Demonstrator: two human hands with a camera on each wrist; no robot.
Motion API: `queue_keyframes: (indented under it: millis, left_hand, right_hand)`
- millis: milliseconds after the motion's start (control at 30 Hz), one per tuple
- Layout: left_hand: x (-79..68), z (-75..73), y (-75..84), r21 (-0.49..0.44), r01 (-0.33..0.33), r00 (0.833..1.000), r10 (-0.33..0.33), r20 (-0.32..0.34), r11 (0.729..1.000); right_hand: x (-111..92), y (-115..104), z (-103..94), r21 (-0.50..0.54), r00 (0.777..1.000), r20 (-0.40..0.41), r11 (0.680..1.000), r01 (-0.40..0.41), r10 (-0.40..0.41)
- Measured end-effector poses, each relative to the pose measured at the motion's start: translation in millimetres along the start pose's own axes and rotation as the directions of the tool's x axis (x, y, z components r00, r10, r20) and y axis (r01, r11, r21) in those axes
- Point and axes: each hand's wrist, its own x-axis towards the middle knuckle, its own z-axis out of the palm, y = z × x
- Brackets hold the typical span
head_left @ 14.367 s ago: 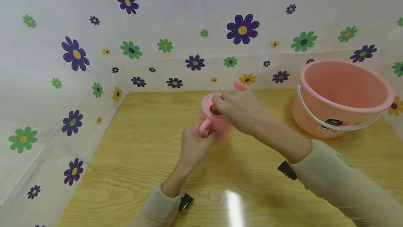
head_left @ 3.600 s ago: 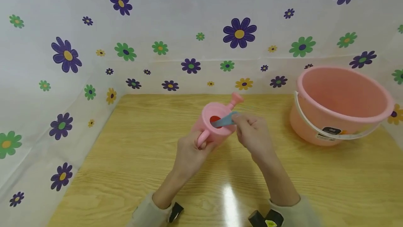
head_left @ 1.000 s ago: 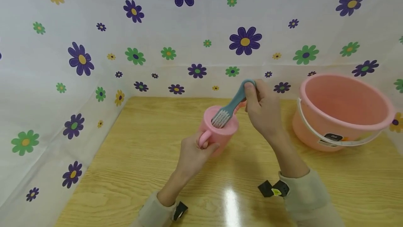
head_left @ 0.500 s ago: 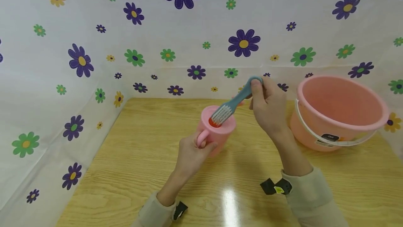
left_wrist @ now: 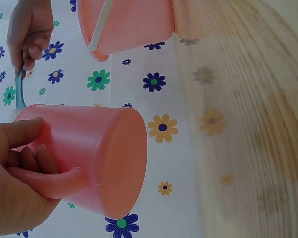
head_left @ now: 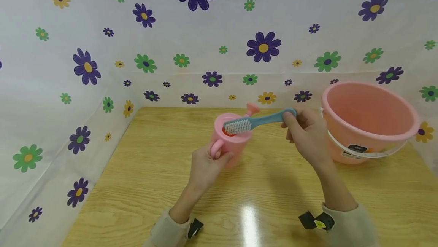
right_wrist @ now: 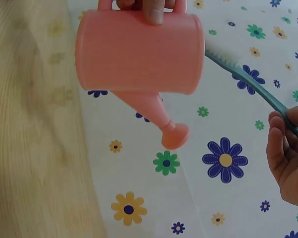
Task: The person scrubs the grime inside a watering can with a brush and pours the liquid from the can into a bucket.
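Note:
My left hand [head_left: 207,165] grips the handle of a pink watering can [head_left: 236,150], its thumb along the can's side. The can's spout [right_wrist: 151,111] ends in a flared rose and points away from me. In my right hand [head_left: 309,134] is the end of a blue brush [head_left: 270,118], pinched between thumb and fingers. White bristles [head_left: 238,126] lie over the can's round top opening, where something red [head_left: 228,132] shows inside. The left wrist view shows the can's smooth base [left_wrist: 124,163]; the brush head is mostly hidden behind the can there.
A large pink bucket [head_left: 369,112] with a white handle [head_left: 359,152] stands on the right of the wood-grain table [head_left: 147,186], close beyond my right hand. White cloth [head_left: 164,22] printed with flowers hangs behind and on the left.
My right hand has moved right and lowered, so the brush has swung from steep to nearly level, bristles over the opening. Earlier, the brush was deeper inside. The left hand keeps holding the can.

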Motion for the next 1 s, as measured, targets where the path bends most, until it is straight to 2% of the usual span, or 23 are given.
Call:
queue_keyframes:
  millis: [100, 200, 267, 333, 467, 600, 800, 900, 1000]
  left_hand:
    - [0.5, 0.1, -0.8, 0.0, 0.014, 1.0, -0.014, -0.001, 1.0]
    - [0.7, 0.5, -1.3, 0.002, 0.022, 1.0, -0.022, 0.002, 1.0]
    - [0.7, 0.8, -1.5, 0.004, 0.024, 1.0, -0.024, 0.005, 1.0]
    - [0.7, 1.2, -1.6, -0.001, 0.023, 1.0, -0.023, 0.008, 1.0]
    - [0.7, 2.0, -2.1, -0.011, 0.025, 1.0, -0.025, 0.012, 1.0]
    - [0.6, 2.5, -3.5, -0.009, 0.039, 0.999, -0.039, 0.003, 0.999]
    - [1.1, 2.2, -3.8, -0.021, 0.045, 0.999, -0.046, -0.009, 0.999]
    - [1.5, 1.9, -4.8, -0.021, 0.04, 0.999, -0.04, -0.02, 0.999]
    - [1.4, 1.7, -6.6, -0.02, 0.033, 0.999, -0.034, -0.032, 0.999]
  right_hand:
    - [-8.1, 7.1, -12.3, -0.024, 0.994, 0.111, 1.0, 0.015, -0.012]
    - [-14.7, 13.9, -22.8, -0.036, 0.969, 0.247, 0.999, 0.015, -0.005]
    - [-18.5, 18.3, -27.7, -0.046, 0.941, 0.335, 0.999, -0.027, 0.04]
    - [-21.7, 23.4, -30.6, -0.038, 0.906, 0.409, 0.994, -0.101, 0.107]
    - [-27.0, 38.4, -29.2, 0.029, 0.827, 0.515, 0.959, -0.281, 0.227]
    - [-32.8, 54.2, -24.3, 0.134, 0.784, 0.569, 0.912, -0.387, 0.249]
    - [-40.0, 70.4, -21.0, 0.313, 0.77, 0.602, 0.824, -0.473, 0.213]
    - [-42.4, 77.6, -21.4, 0.376, 0.775, 0.601, 0.787, -0.489, 0.195]
    - [-44.2, 84.0, -22.9, 0.405, 0.788, 0.579, 0.764, -0.501, 0.21]
